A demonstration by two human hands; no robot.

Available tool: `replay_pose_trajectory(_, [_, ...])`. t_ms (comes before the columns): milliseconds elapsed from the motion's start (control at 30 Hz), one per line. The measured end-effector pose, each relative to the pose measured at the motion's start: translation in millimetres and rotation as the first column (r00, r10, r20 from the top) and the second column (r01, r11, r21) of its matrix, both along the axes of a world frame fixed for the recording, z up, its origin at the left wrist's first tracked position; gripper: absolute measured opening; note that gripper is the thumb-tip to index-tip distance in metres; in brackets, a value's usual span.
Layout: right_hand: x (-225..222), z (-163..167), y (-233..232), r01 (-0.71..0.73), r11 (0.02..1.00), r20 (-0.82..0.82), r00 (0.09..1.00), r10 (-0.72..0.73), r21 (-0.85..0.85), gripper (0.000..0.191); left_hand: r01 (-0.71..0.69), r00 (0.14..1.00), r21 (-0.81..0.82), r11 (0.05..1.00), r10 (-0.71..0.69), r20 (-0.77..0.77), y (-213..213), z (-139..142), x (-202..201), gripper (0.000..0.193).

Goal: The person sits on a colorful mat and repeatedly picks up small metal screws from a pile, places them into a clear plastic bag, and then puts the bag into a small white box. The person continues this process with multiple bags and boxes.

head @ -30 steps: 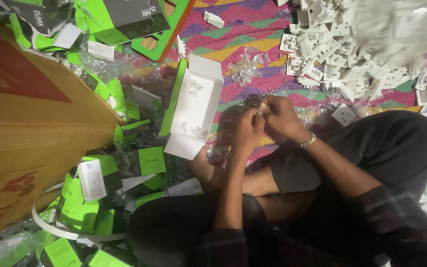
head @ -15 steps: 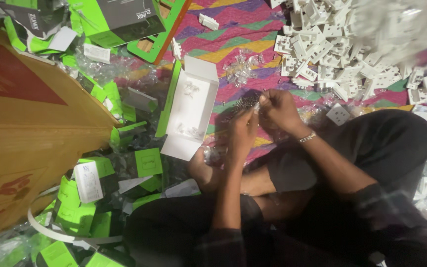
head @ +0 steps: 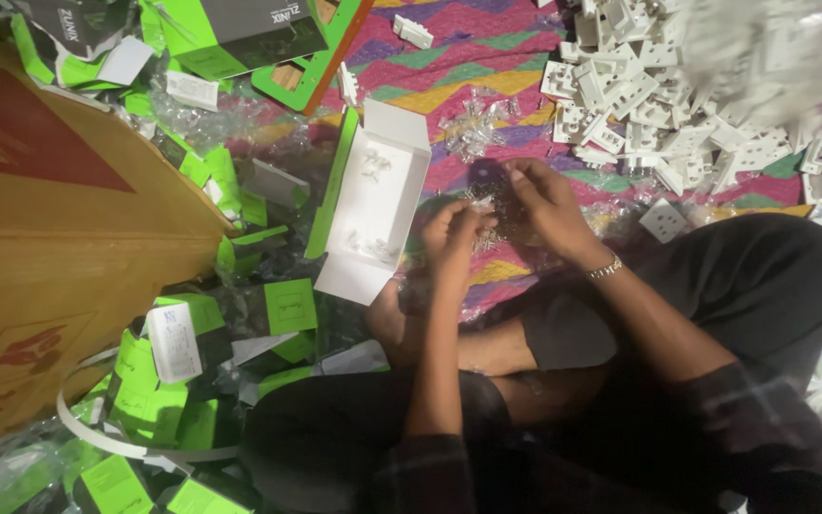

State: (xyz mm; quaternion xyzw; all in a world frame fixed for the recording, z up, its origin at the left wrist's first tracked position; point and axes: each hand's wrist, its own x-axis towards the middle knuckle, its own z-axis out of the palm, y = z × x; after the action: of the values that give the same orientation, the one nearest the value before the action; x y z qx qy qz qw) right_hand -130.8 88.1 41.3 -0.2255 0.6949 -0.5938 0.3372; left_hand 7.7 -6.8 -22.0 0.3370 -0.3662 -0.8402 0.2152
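We find bare mat [head: 516, 43] ahead; the open white box [head: 373, 205] hems our left, the white socket pile [head: 677, 105] crowds our right.

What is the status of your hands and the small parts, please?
Left hand and right hand together, fingers pinching small parts. Open white box beside left hand. Nothing in the way.

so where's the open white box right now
In the head view the open white box lies on the patterned mat just left of the left hand, with green cartons scattered on its far side and the big brown cardboard box beyond them.
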Motion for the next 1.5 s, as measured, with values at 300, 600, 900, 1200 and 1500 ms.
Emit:
replay_pose_trajectory(300, [17,38,-3,-0.311,0.869,-0.277,0.859,0.430,0.386,0.021,-0.051,0.990,-0.273,0.961,0.085,0.115,5,-13,-4,0.015])
replay_pose_trajectory(600, [20,30,-2,-0.319,0.828,-0.109,0.906,0.410,0.461,0.020,0.144,0.931,-0.665,0.733,0.127,0.341,11,24,-2,0.011])
replay_pose_trajectory(900, [-27,-22,7,0.078,0.975,-0.088,0.994,-0.060,0.210,0.027,0.114,0.993,-0.853,0.509,-0.023,0.119,51,32,-10,0.008])
replay_pose_trajectory(1200, [7,9,-9,-0.320,0.946,0.247,0.913,0.323,-0.054,0.041,-0.082,0.995,-0.045,0.996,0.079,-0.056,16,-7,-8,0.022])
replay_pose_trajectory(1500, [-7,8,-3,-0.217,0.971,0.594,0.771,0.231,-0.096,0.039,-0.058,0.994,-0.006,0.998,0.057,-0.097,15,7,-10,0.028])
